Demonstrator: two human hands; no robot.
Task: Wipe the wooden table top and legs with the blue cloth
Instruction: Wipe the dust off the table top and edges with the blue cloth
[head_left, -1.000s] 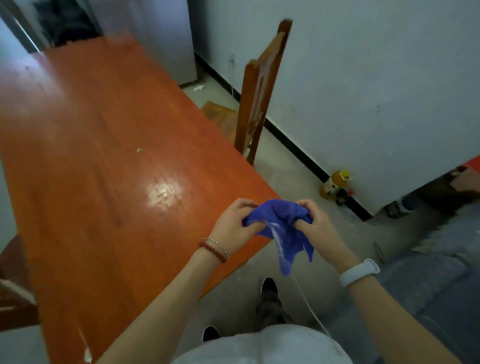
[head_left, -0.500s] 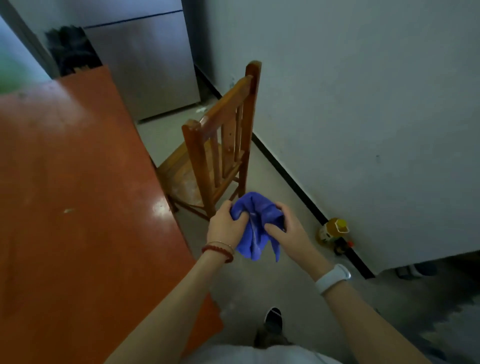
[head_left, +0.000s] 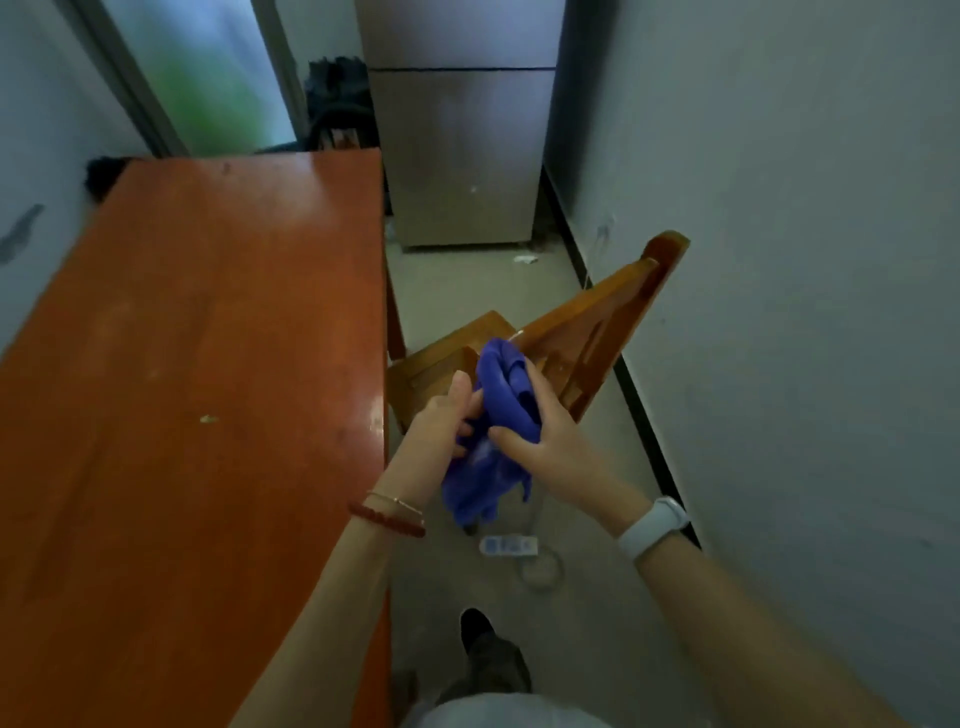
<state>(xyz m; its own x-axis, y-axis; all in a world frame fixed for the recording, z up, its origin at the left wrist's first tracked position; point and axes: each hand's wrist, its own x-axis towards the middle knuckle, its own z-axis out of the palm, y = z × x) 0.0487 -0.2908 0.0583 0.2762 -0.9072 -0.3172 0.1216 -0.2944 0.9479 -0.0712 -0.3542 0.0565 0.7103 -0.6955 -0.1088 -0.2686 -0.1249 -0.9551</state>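
Note:
The blue cloth (head_left: 496, 431) is bunched up in the air between both hands, to the right of the table's long edge. My left hand (head_left: 441, 421) holds its left side with fingers curled into the fabric. My right hand (head_left: 545, 441) wraps around its right side, and a loose tail hangs below. The reddish wooden table top (head_left: 197, 389) fills the left half of the view; a small pale crumb (head_left: 208, 419) lies on it. One table leg (head_left: 396, 332) shows at the far right corner.
A wooden chair (head_left: 587, 338) stands just beyond my hands, between table and right wall. A grey fridge (head_left: 457, 156) stands at the far end. A white power strip (head_left: 508, 545) with a cable lies on the floor near my shoe (head_left: 475, 626).
The view has swung along the table toward the fridge, and I have stepped beside the table. Both hands keep hold of the cloth and have gathered it into a tighter bunch.

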